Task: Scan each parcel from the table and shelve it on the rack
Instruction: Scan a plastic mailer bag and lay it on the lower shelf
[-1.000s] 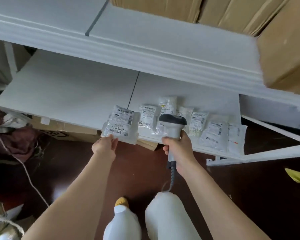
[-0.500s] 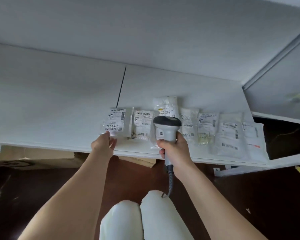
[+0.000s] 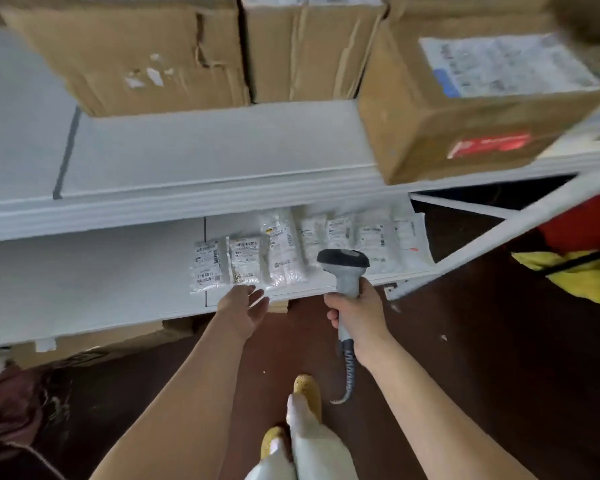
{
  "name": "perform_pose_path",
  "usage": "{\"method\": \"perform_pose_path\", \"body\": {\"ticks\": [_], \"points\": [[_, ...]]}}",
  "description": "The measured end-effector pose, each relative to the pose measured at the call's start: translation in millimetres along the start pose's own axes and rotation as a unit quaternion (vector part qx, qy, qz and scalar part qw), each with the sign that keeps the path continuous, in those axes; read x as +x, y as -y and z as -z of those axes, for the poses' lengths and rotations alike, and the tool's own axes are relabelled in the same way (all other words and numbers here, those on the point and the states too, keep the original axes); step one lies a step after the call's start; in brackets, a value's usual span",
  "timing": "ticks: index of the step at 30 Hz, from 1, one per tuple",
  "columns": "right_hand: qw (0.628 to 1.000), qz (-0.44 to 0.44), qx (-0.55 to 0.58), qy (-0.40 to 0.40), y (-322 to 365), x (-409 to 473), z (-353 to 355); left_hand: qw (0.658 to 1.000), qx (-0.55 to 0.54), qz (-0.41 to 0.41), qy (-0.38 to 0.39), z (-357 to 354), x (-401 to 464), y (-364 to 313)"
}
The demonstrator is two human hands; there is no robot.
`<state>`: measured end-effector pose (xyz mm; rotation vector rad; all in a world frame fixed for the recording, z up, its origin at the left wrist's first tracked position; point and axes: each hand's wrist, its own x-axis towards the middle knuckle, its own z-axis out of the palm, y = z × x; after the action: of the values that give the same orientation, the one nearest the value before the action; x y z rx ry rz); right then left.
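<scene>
Gripping the grey plastic scanner (image 3: 343, 268) in our right hand (image 3: 359, 315), our left hand (image 3: 246, 306) hangs slack-fingered by crinkly labelled parcels (image 3: 246, 263).

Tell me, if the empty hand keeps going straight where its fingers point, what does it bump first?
Probably the second parcel from the left in the row on the lower shelf. The left hand is open, fingers aimed at its near edge, though depth is hard to judge.

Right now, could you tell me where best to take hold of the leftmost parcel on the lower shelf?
Pinch the leftmost parcel at its near edge, coming from the front: it lies flat, that edge sits nearest the lower shelf lip, and its right side meets the next parcel.
</scene>
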<state>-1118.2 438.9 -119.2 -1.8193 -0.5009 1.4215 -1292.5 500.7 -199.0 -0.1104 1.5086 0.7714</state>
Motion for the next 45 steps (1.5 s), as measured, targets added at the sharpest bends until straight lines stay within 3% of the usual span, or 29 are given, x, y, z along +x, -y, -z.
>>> {"method": "perform_pose_path", "body": {"ticks": [5, 11, 22, 28, 41, 45], "points": [[0.993, 0.021, 0.085, -0.074, 36, -67, 89, 0.992, 0.105, -0.006, 0.065, -77, -94, 32], [0.960, 0.058, 0.191, -0.196, 55, -124, 237, 0.955, 0.239, -0.014, 0.176, -197, -193, 116], [0.864, 0.120, 0.313, -0.376, 23, -194, 587, 0.857, 0.413, -0.054, 0.303, -464, -345, 377], [0.810, 0.130, 0.347, -0.454, 5, -233, 751, 0.773, 0.498, -0.016, 0.393, -563, -436, 521], [0.745, 0.105, 0.393, -0.529, -24, -192, 996, 0.676, 0.634, -0.045, 0.373, -789, -442, 740], [0.740, 0.102, 0.392, -0.537, -8, -173, 1069, 0.627, 0.669, -0.069, 0.393, -862, -453, 804]]}}
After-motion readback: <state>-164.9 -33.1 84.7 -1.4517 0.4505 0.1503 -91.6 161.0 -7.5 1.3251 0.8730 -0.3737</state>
